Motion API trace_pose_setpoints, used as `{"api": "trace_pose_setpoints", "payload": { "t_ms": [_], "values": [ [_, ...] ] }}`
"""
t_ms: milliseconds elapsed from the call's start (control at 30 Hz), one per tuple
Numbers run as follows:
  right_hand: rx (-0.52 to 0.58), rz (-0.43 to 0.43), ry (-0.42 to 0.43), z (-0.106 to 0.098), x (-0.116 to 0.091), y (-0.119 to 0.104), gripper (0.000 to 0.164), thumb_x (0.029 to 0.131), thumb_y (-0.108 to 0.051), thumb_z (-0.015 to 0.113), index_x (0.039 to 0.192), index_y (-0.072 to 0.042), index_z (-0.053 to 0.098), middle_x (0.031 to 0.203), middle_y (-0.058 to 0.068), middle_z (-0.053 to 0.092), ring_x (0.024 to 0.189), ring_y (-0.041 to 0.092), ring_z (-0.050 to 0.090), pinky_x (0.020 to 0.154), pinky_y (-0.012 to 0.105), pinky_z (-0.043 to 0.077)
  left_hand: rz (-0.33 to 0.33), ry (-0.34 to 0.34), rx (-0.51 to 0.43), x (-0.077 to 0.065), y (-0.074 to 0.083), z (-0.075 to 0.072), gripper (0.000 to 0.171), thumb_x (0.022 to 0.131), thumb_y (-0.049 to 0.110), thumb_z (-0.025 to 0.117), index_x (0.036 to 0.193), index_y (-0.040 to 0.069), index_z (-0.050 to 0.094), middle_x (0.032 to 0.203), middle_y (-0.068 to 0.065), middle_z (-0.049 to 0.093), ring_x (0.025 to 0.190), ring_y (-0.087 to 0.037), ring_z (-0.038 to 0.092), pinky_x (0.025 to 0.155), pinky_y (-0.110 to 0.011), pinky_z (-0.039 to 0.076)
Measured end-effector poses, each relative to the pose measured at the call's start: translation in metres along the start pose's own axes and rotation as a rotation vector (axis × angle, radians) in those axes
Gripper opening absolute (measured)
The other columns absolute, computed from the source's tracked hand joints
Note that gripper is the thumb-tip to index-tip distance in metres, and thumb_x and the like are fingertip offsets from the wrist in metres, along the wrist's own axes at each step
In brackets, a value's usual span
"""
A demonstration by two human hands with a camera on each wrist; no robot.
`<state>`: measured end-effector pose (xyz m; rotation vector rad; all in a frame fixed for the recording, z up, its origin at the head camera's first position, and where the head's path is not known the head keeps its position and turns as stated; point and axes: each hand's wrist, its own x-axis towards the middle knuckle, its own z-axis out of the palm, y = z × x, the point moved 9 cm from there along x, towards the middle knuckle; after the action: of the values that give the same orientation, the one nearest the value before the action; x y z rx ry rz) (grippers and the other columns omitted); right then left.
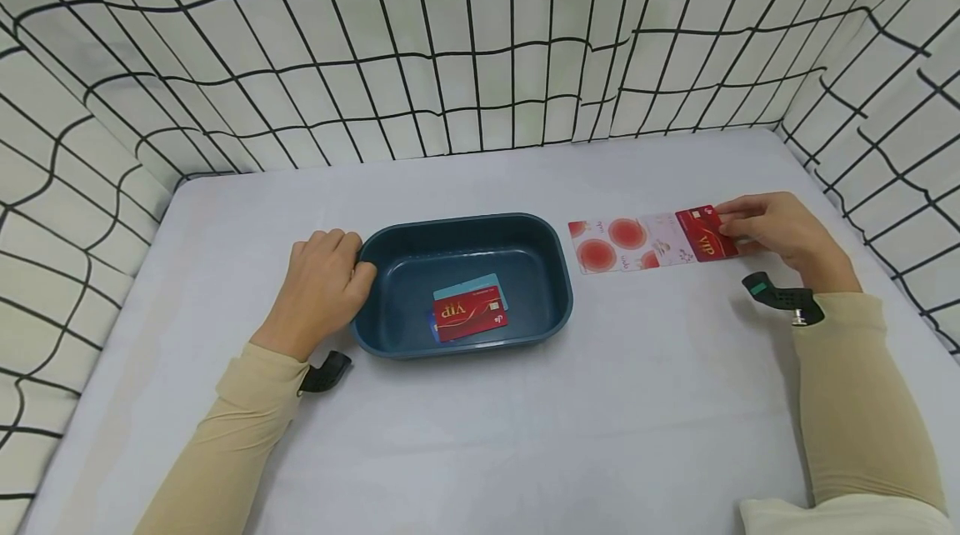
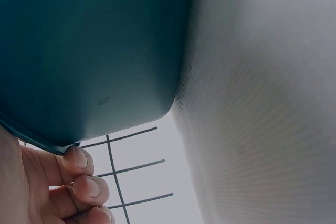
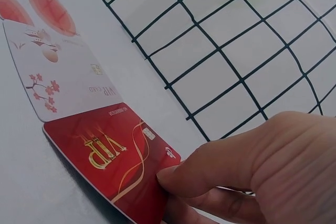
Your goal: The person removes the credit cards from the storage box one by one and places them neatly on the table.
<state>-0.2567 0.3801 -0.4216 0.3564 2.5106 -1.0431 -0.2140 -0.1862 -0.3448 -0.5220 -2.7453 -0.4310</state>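
My left hand grips the left rim of a dark teal plastic tray; the left wrist view shows its fingers curled at the rim. Inside the tray lie a red VIP card, a light blue card partly under it, and a blue corner. At the right, my right hand pinches the right edge of another red VIP card, thumb on its face. This card adjoins a pale VIP card with blossoms. Left of that lies a white card with red circles.
A white-covered table lies under everything. Black wire grid panels with white behind them enclose the back and both sides. Each wrist carries a dark camera mount, such as the right one.
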Motion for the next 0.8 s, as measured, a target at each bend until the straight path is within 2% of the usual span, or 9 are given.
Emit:
{"api": "trace_pose_setpoints", "payload": {
  "t_ms": [100, 300, 533, 633, 800],
  "values": [
    [-0.005, 0.001, -0.001, 0.0002, -0.0001, -0.0004, 0.066, 0.103, -0.041, 0.057, 0.156, -0.005, 0.040, 0.159, 0.031, 0.035, 0.138, 0.047, 0.042, 0.100, 0.042, 0.049, 0.001, 0.002, -0.001, 0.0001, 0.0000, -0.0001, 0.018, 0.090, 0.013, 0.044, 0.073, 0.007, 0.049, 0.068, -0.007, 0.044, 0.068, -0.028, 0.043, 0.069, -0.039, 0.026],
    [-0.020, -0.003, -0.002, -0.0006, -0.0001, -0.0013, 0.068, 0.103, -0.046, 0.056, 0.155, -0.005, 0.041, 0.157, 0.030, 0.037, 0.137, 0.046, 0.042, 0.101, 0.044, 0.049, -0.003, -0.002, -0.005, 0.0005, -0.0007, 0.0009, 0.019, 0.090, 0.013, 0.045, 0.073, 0.008, 0.048, 0.068, -0.007, 0.044, 0.068, -0.028, 0.043, 0.068, -0.039, 0.027],
    [-0.053, -0.013, 0.022, -0.0040, -0.0009, -0.0055, 0.074, 0.103, -0.054, 0.051, 0.155, -0.002, 0.042, 0.154, 0.031, 0.042, 0.137, 0.048, 0.047, 0.107, 0.052, 0.050, -0.012, -0.017, -0.013, 0.0005, -0.0017, 0.0014, 0.019, 0.091, 0.013, 0.045, 0.073, 0.008, 0.048, 0.069, -0.007, 0.044, 0.069, -0.028, 0.043, 0.070, -0.039, 0.027],
    [-0.042, 0.000, 0.038, -0.0048, -0.0014, -0.0055, 0.073, 0.103, -0.054, 0.049, 0.154, -0.002, 0.044, 0.152, 0.031, 0.045, 0.135, 0.047, 0.050, 0.103, 0.048, 0.052, -0.013, -0.018, -0.014, 0.0003, -0.0018, 0.0011, 0.018, 0.090, 0.013, 0.045, 0.073, 0.008, 0.047, 0.069, -0.007, 0.044, 0.069, -0.028, 0.043, 0.069, -0.038, 0.026],
    [-0.026, 0.009, 0.064, -0.0048, -0.0018, -0.0049, 0.069, 0.103, -0.054, 0.049, 0.150, -0.003, 0.049, 0.147, 0.031, 0.052, 0.130, 0.044, 0.056, 0.091, 0.032, 0.054, -0.015, -0.022, -0.017, -0.0001, -0.0019, 0.0013, 0.018, 0.090, 0.013, 0.045, 0.073, 0.008, 0.047, 0.069, -0.006, 0.044, 0.069, -0.028, 0.043, 0.069, -0.038, 0.025]
  ]
}}
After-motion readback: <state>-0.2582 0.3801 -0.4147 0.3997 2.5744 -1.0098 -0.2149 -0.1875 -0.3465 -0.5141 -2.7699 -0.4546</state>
